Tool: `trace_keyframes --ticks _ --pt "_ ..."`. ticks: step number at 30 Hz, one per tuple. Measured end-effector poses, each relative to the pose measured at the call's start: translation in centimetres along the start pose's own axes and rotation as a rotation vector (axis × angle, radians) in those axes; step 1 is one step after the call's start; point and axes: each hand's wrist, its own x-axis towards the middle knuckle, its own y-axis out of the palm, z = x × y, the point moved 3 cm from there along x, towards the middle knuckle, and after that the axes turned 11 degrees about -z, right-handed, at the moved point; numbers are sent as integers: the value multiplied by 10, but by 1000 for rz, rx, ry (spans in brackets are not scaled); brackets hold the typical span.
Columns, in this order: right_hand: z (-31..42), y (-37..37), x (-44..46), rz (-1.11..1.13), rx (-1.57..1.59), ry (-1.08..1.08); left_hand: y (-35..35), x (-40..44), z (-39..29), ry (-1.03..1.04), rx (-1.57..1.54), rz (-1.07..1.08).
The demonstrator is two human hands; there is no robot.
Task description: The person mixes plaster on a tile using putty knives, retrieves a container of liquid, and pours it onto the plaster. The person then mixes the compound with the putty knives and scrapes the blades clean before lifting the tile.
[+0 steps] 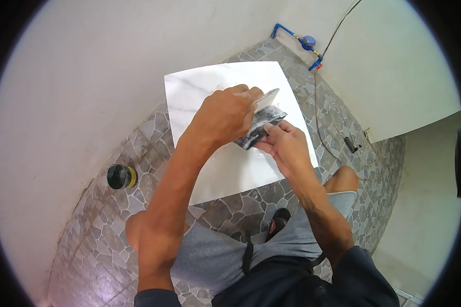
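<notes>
My left hand (225,115) is closed around a pale flat piece (267,101), whose free end sticks out to the right of my fingers. Just below it, a dark piece with whitish streaks (261,125) is pinched at its lower right side by my right hand (287,143). The two pieces are close together; whether they touch is hard to tell. Both hands are above a large white marble-patterned sheet (215,179), which has faint smudges around the middle. My left fingertips are partly hidden behind the hand.
A dark open can with a yellow label (122,176) stands on the stone-patterned floor (153,138) at left. Blue pipes with a meter (307,42) run along the wall at the upper right. A cable with a black plug (351,145) lies right of the sheet.
</notes>
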Motion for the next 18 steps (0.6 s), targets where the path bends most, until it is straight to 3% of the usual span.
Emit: trace_keyframes --ticks 3,12,14,18 --pt "11 -32 3 21 -47 -50 1 4 3 -125 121 44" --pt "31 -163 90 -118 -669 -4 -26 7 23 -186 -13 -326" --pt "27 -143 95 -24 -642 18 -33 10 11 -323 -83 -290" --pt "7 -97 114 174 -392 23 -18 10 4 -299 -92 -327"
